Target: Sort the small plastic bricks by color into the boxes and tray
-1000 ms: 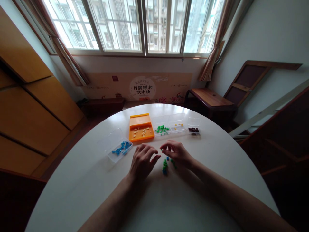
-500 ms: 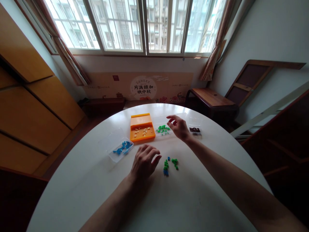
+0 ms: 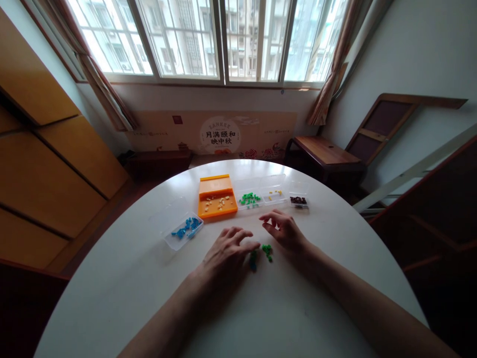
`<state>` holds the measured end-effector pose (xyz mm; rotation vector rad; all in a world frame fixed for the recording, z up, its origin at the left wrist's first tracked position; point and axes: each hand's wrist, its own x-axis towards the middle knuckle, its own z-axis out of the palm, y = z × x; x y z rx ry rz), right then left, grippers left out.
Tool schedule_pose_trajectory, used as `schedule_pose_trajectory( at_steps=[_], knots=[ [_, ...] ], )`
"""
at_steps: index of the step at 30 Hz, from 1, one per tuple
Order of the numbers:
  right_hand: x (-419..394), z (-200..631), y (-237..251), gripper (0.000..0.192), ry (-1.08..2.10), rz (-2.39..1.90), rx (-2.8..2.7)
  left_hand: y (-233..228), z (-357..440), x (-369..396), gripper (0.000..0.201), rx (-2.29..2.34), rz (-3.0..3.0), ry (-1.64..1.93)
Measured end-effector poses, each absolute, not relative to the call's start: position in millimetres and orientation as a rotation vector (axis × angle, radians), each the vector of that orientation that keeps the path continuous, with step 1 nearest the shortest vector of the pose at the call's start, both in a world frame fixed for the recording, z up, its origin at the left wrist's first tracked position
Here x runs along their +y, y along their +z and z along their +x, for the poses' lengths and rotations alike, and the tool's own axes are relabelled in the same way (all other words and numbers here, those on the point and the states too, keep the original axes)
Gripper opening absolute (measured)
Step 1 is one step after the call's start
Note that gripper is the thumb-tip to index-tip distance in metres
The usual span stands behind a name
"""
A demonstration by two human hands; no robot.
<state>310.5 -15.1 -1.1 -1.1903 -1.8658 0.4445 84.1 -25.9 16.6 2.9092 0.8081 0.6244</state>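
My left hand hovers low over the table, palm down, its fingers stretched and apart. Its thumb side partly covers a small stack of green and blue toy bricks. Right beside that lies a cluster of joined green bricks, between my two hands. My right hand is just behind and right of this cluster, fingers loosely bent with a gap to the thumb; nothing shows between them. Past the hands are green bricks and a few yellow bricks in a clear divided box.
An orange tray with small cream pieces stands at the back. To its left, an open clear box holds blue bricks. A small clear box of dark brown pieces is at the right. Everything rests on a round white table.
My right hand has come back from over the clear divided box toward the green bricks, uncovering the yellow ones. My left hand has moved slightly right, over the loose blue brick, now hidden.
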Motion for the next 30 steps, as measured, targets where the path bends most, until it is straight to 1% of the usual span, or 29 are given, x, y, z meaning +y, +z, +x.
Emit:
schedule_pose_trajectory(
  at_steps=[6,12,19,30],
  knots=[
    [-21.0,306.8,-5.7,0.017,0.457,-1.162,-1.886,10.8,82.9,-23.7,0.022,0.848,2.869,0.727],
    [-26.5,304.5,-7.0,0.017,0.398,-1.164,-1.982,9.8,84.6,-23.8,0.025,0.855,2.882,0.693],
    [-30.1,302.6,-7.1,0.017,0.315,-1.163,-2.054,10.5,83.7,-23.1,0.012,0.874,2.835,0.756],
    [-33.2,298.5,-1.7,0.015,0.343,-1.129,-2.126,11.8,83.5,-20.9,0.009,0.903,2.774,0.800]
  ],
)
